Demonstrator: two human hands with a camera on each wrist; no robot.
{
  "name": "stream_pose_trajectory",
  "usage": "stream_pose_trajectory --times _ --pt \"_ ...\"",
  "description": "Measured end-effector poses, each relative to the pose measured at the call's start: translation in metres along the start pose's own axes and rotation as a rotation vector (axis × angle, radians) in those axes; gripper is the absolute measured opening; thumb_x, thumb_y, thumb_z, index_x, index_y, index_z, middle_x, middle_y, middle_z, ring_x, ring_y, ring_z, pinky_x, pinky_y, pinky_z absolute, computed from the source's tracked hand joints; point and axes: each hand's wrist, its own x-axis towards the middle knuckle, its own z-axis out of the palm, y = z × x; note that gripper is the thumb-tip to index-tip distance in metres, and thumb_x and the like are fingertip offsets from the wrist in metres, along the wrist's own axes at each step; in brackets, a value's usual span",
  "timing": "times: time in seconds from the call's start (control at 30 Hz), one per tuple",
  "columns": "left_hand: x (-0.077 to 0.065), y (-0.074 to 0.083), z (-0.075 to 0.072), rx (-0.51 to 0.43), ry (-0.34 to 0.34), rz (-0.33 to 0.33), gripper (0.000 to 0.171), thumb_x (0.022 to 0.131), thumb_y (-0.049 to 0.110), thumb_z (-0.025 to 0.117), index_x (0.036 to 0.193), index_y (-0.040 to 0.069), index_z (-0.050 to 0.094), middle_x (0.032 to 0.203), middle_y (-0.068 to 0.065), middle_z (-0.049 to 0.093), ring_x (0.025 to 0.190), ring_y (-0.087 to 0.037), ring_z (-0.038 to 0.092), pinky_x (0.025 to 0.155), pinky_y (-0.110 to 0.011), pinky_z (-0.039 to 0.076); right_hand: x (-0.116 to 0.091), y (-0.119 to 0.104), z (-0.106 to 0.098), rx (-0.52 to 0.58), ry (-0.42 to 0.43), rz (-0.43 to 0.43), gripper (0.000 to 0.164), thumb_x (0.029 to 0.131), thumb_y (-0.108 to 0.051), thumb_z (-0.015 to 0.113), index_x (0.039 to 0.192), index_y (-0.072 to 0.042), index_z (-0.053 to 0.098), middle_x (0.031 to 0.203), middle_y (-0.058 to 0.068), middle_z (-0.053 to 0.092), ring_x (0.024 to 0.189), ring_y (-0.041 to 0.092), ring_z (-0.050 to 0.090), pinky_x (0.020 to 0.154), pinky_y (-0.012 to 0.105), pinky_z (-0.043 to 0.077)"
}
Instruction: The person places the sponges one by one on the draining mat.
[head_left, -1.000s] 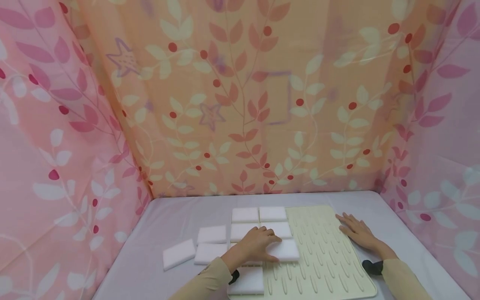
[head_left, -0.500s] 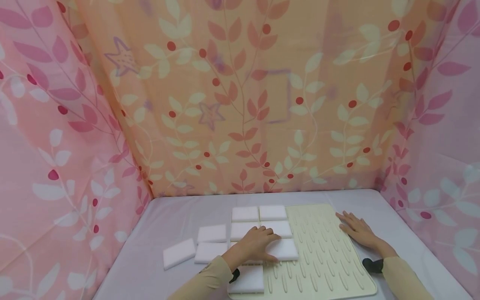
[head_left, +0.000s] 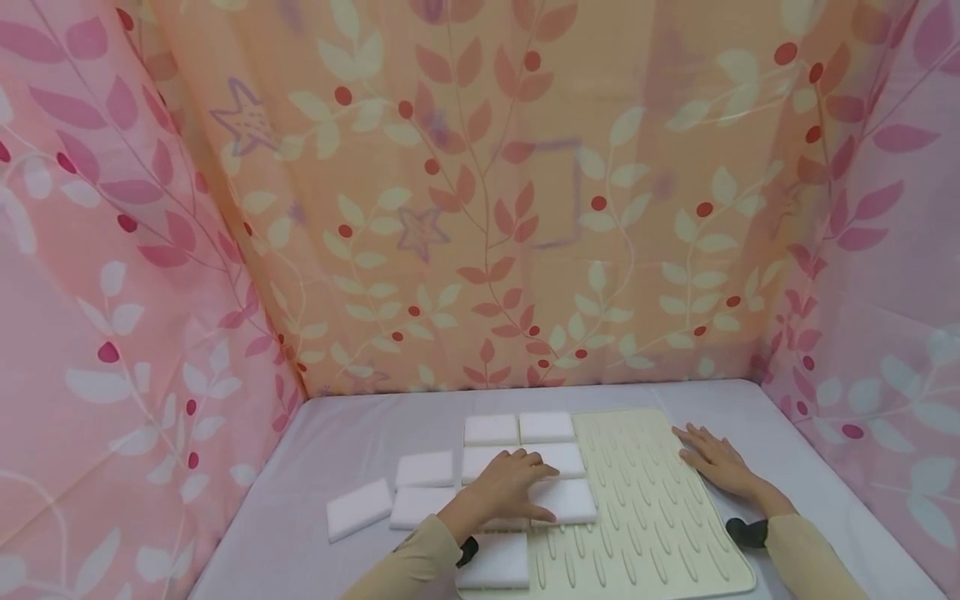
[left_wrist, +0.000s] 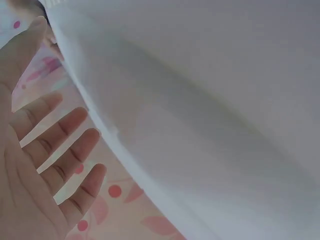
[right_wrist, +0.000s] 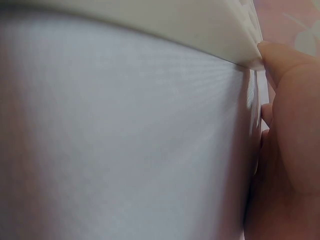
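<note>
My left hand (head_left: 504, 490) is over the white sponge blocks on the left part of the pale yellow ridged mat (head_left: 637, 483). Its thumb lies by the near edge of one sponge block (head_left: 570, 502), and its fingers reach over the far side. In the left wrist view the fingers (left_wrist: 75, 155) are spread and fairly straight, beside a large blurred white surface. My right hand (head_left: 722, 467) rests with extended fingers on the table along the mat's right edge. From the right wrist, its thumb shows right at the mat's edge (right_wrist: 220, 30).
Several more sponge blocks sit on the mat in two columns, one at its near left corner (head_left: 495, 560). Three lie left of the mat on the white tablecloth (head_left: 292, 475): an angled block (head_left: 358, 510) and two straighter ones (head_left: 423, 469). Flowered curtains (head_left: 480, 208) surround the table.
My left hand has drawn very slightly to the left over the sponge block. My right hand and the sponge blocks look unchanged.
</note>
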Motion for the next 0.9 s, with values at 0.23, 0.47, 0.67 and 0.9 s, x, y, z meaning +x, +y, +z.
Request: stream_pose_trajectory --times 0.23,0.47,0.67,0.9 --pt "-0.009 -0.012 -0.005 -0.05 0.045 -0.036 0.063 0.074 0.065 0.061 0.127 0.031 0.055 0.113 0.01 0.057 0.099 -0.011 0.053 0.08 -0.032 0.045 -0.001 -0.001 0.001 0.006 -0.001 -0.001 0.061 0.094 -0.039 0.049 0.144 -0.007 0.032 0.147 0.031 0.016 0.134 0.052 0.004 0.102 0.065 -0.008" --pt "-0.02 -0.028 -0.007 -0.112 0.066 -0.091 0.061 0.078 0.062 0.059 0.129 0.029 0.054 0.115 0.008 0.057 0.101 -0.013 0.054 0.081 -0.035 0.044 0.0 0.001 0.001 -0.002 0.003 0.004 0.062 0.094 -0.041 0.048 0.144 -0.009 0.032 0.148 0.03 0.016 0.135 0.051 0.003 0.103 0.064 -0.01" --pt "-0.034 -0.039 -0.009 -0.151 0.08 -0.132 0.06 0.079 0.061 0.06 0.128 0.027 0.055 0.114 0.008 0.058 0.102 -0.014 0.053 0.082 -0.037 0.044 0.0 0.002 0.002 -0.011 0.007 0.0 0.061 0.094 -0.04 0.048 0.144 -0.008 0.033 0.148 0.03 0.016 0.134 0.051 0.004 0.103 0.064 -0.009" --pt "-0.049 -0.056 -0.01 -0.185 0.107 -0.17 0.059 0.078 0.058 0.062 0.125 0.023 0.057 0.113 0.007 0.058 0.102 -0.016 0.053 0.083 -0.04 0.044 0.0 0.001 0.0 -0.003 0.007 -0.006 0.06 0.094 -0.039 0.048 0.143 -0.007 0.033 0.148 0.031 0.016 0.134 0.052 0.004 0.103 0.064 -0.009"
